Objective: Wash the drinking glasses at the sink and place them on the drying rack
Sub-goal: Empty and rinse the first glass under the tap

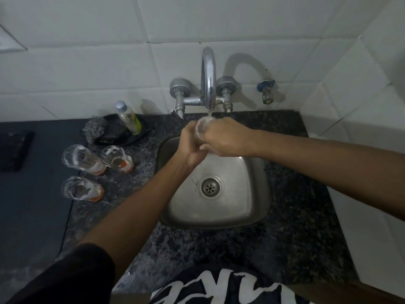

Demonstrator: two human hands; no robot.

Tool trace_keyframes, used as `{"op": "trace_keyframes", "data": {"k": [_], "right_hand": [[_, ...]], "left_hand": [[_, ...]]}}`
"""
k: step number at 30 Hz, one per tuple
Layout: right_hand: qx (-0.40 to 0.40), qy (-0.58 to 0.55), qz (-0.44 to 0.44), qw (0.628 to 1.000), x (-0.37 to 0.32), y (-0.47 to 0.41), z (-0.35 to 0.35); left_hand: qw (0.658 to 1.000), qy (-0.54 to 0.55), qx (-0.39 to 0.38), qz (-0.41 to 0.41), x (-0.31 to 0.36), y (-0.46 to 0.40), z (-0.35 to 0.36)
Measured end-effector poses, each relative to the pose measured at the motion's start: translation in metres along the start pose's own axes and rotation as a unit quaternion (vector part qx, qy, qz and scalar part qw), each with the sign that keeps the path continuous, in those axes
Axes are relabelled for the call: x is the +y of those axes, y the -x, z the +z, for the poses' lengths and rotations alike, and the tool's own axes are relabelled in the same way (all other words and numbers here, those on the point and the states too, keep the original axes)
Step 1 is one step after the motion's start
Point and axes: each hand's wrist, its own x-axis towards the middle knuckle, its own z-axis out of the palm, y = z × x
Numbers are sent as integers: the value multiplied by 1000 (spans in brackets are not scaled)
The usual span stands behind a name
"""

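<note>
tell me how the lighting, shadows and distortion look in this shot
Head view: dim and grainy, with the left countertop nearly black; the faucet throws a curved shadow on the wall tiles to its right; wide-angle bending curves the tile lines and stretches the forearms; the glass held by both hands under the stream is blurred.

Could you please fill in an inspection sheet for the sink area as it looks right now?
Surface: dark speckled stone counter around a steel sink, basin bare.
Job's things: one glass held under the running tap; three soapy glasses standing left of the sink.
Clutter: dark dish with scourer and soap bottle.
Grippers: left hand and right hand both grip the glass.
Cables: nothing seen.
Surroundings: white tiled wall, small wall tap; no drying rack in view.
</note>
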Motion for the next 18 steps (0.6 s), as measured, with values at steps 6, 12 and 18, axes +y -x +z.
{"op": "trace_keyframes", "data": {"k": [6, 12, 18], "right_hand": [[-9, -117, 7, 993, 6, 12, -3], [3, -137, 38, 990, 1, 11, -4], [11, -185, 58, 981, -5, 13, 0]], "left_hand": [[996, -82, -15, -16, 9, 2, 2], [997, -56, -30, -41, 7, 0, 1], [996, -65, 31, -44, 4, -6, 4]]}}
